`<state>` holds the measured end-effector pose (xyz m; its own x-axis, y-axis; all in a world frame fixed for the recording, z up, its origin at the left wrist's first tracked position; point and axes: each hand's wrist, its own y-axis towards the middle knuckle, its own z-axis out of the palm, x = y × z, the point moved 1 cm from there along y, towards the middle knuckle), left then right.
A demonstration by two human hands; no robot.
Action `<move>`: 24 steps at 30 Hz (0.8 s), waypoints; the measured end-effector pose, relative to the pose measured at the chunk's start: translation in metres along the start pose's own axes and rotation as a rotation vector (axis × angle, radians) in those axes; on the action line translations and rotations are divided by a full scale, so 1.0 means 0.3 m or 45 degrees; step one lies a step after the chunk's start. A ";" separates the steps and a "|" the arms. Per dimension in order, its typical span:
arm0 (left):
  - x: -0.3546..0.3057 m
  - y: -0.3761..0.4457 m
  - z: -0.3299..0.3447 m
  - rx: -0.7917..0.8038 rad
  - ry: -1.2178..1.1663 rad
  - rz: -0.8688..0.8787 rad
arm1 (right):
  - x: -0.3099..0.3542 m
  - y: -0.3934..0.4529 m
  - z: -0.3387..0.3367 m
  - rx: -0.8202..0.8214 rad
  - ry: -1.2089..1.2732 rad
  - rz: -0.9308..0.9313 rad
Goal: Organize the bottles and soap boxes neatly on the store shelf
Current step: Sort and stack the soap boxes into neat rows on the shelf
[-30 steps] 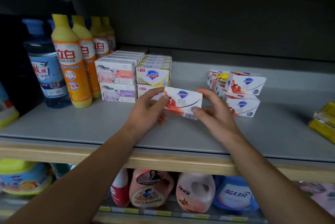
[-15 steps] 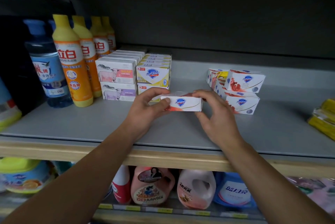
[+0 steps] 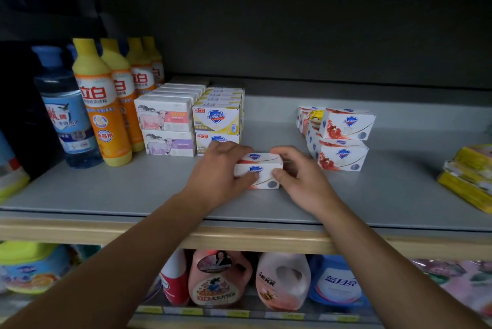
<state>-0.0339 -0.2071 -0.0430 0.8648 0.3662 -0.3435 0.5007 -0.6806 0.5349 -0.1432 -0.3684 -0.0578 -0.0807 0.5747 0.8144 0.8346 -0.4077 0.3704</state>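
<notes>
A white and red Safeguard soap box (image 3: 259, 169) stands on its long edge on the grey shelf (image 3: 133, 190), just right of the yellow Safeguard boxes (image 3: 217, 121). My left hand (image 3: 218, 171) grips its left end, thumb on the front face. My right hand (image 3: 298, 177) holds its right end, thumb at the lower right corner. A loose pile of matching red and white boxes (image 3: 343, 139) lies to the right. Sheep-print soap boxes (image 3: 166, 126) are stacked in rows beside orange dish-soap bottles (image 3: 102, 105) and a blue bottle (image 3: 66, 115).
Yellow packets (image 3: 471, 177) lie at the shelf's right edge. The lower shelf holds pink detergent jugs (image 3: 221, 280), a blue pouch (image 3: 338, 283) and a green-lidded tub (image 3: 29, 267). Bare grey shelf runs between the held box and the red pile.
Both hands carried the soap box forward and down from mid-air, turned it upright and set it on the shelf beside the yellow boxes.
</notes>
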 end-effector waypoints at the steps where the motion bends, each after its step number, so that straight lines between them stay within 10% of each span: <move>1: -0.006 0.015 -0.010 0.075 0.025 -0.001 | 0.002 0.001 -0.001 0.008 0.024 0.015; 7: -0.053 0.144 -0.146 0.030 0.130 0.151 | 0.013 0.053 -0.060 -0.245 0.043 0.135; 16: -0.080 0.519 -0.211 0.029 0.254 0.176 | -0.050 0.190 -0.044 0.375 -0.892 0.046; 24: -0.017 0.841 0.011 0.200 0.503 0.046 | -0.141 0.204 -0.005 0.347 -0.992 0.006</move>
<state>0.0880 -0.3829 0.0911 0.8451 0.5344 0.0119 0.4842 -0.7747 0.4067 -0.0895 -0.4187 -0.0688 0.2404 0.9417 0.2353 0.9451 -0.2823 0.1644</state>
